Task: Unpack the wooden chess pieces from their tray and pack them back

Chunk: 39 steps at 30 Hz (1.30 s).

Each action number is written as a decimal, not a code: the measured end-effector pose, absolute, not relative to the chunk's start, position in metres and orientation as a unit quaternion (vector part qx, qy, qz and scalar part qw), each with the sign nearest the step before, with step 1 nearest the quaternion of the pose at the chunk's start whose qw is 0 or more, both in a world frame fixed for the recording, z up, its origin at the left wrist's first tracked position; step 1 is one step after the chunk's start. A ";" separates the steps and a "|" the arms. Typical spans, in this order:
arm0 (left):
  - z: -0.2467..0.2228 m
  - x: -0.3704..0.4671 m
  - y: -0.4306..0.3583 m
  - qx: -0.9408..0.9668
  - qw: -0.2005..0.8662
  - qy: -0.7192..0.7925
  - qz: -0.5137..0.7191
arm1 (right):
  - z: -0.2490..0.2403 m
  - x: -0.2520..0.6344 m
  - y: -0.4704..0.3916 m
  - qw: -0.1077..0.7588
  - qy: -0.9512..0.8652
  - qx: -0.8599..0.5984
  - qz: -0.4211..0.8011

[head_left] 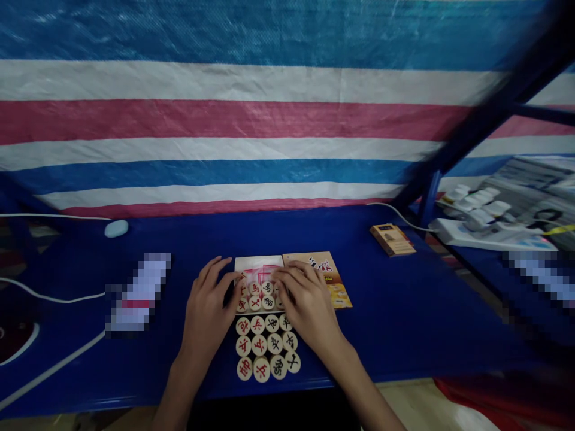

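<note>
An open box tray (247,263) holds Chinese chess pieces (255,288) in rows, with pink-marked clear film at its back. My left hand (210,302) is at the tray's left side, fingers spread, thumb and index fingertip by the leftmost pieces. Over the tray's right part reaches my right hand (308,299), fingers apart and curved down; it hides some pieces. Whether the fingertips touch pieces, I cannot tell. In front of the tray, between my forearms, more chess pieces (259,345) stand in rows, red characters on the left and black on the right.
The printed box lid (340,293) lies right of the tray, partly under my right hand. A small brown box (392,240) sits at the back right. Left are a blurred-out phone (141,293), a white cable (58,362) and a pale case (116,228). A power strip (489,234) is far right.
</note>
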<state>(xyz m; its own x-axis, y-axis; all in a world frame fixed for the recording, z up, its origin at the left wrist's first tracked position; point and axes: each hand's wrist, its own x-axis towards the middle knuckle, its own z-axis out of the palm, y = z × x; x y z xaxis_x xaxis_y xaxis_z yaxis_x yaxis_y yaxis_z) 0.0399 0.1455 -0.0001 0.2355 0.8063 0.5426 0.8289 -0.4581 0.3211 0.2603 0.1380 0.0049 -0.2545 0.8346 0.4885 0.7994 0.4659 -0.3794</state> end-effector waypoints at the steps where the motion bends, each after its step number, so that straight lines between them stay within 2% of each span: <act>1: 0.001 0.040 0.144 -0.783 0.014 -0.518 -0.343 | 0.006 0.261 0.136 0.337 -0.787 -0.516 0.029; 8: 0.005 0.028 0.104 -0.768 -0.046 -0.490 -0.410 | 0.003 0.280 0.094 0.412 -0.774 -0.476 0.064; 15: -0.005 0.012 0.069 -0.805 -0.126 -0.445 -0.371 | -0.007 0.298 0.064 0.362 -0.804 -0.450 0.141; 24: -0.014 0.012 0.061 -0.843 -0.114 -0.426 -0.306 | -0.011 0.297 0.054 0.330 -0.825 -0.447 0.105; 31: -0.016 0.014 0.059 -0.838 -0.118 -0.426 -0.321 | -0.016 0.297 0.053 0.328 -0.831 -0.440 0.091; 39: -0.006 0.022 0.069 -0.769 -0.153 -0.453 -0.425 | 0.000 0.285 0.063 0.435 -0.789 -0.424 0.092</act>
